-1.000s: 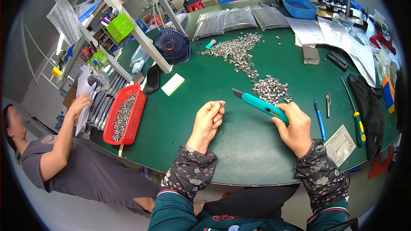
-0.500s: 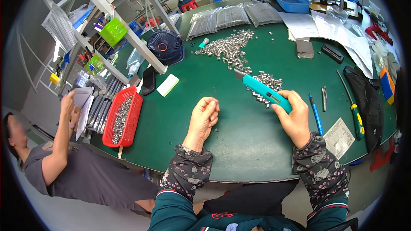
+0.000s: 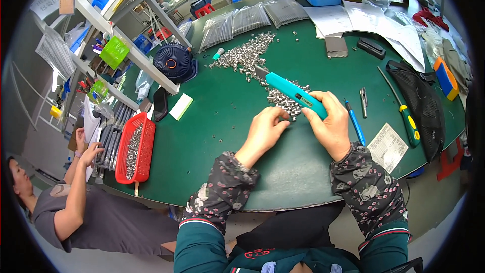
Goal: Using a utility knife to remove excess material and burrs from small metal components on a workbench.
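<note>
My right hand (image 3: 330,125) is wrapped round a teal utility knife (image 3: 292,91), whose grey blade points up and left over the table. Under and beside the knife lies a small heap of short silver metal rings (image 3: 284,102). My left hand (image 3: 265,130) is at the near edge of this heap, its fingers curled and the tips touching the rings; anything pinched between them is hidden. A larger spread of the same metal pieces (image 3: 245,55) extends behind, with a small teal-and-grey piece (image 3: 218,53) at its left edge.
A red basket (image 3: 147,146) of metal pieces stands at the left, near a phone (image 3: 160,105) and a dark fan (image 3: 173,63). A blue pen (image 3: 355,124) and a screwdriver (image 3: 410,126) lie right. A co-worker (image 3: 76,197) handles packed bundles at the left edge.
My left hand has moved right and forward to the ring heap. My right hand still grips the knife. The co-worker's hands have come down, and the whole view has shifted slightly.
</note>
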Available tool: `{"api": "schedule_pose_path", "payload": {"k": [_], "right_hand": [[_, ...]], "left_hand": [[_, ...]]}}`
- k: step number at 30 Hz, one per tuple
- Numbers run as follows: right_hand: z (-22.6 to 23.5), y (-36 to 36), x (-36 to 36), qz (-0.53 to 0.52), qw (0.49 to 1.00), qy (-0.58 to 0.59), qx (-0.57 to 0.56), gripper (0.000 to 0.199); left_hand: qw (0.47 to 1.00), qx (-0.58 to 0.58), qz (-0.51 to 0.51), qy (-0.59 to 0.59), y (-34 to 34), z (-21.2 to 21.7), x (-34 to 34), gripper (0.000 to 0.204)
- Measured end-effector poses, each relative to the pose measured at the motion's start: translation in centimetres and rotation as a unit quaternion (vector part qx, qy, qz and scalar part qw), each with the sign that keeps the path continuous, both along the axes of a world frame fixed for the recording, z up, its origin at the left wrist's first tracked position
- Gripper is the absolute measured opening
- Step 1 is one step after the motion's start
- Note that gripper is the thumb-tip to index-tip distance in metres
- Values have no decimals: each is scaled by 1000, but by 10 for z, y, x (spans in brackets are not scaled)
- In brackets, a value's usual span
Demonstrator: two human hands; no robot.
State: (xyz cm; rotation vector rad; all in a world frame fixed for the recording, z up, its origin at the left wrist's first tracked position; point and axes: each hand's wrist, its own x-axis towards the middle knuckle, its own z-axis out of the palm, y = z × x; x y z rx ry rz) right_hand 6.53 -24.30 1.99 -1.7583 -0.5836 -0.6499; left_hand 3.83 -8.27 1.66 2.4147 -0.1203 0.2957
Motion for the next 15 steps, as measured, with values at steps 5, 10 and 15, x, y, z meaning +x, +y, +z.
{"api": "schedule_pose_path", "payload": {"k": [5,10,15], "right_hand": [[-2,-1,1,-3,1000,-17,-1,24],[1,-1,0,11,1000,-10,-1,24],[0,0,1,18,1000,-11,-12,24]], "left_hand": [[994,97,-24,-36,-18,-9,8,14],[992,106,-28,-63,-12,-15,11,12],[864,-466,-26,191,8,5,-10,6]]}}
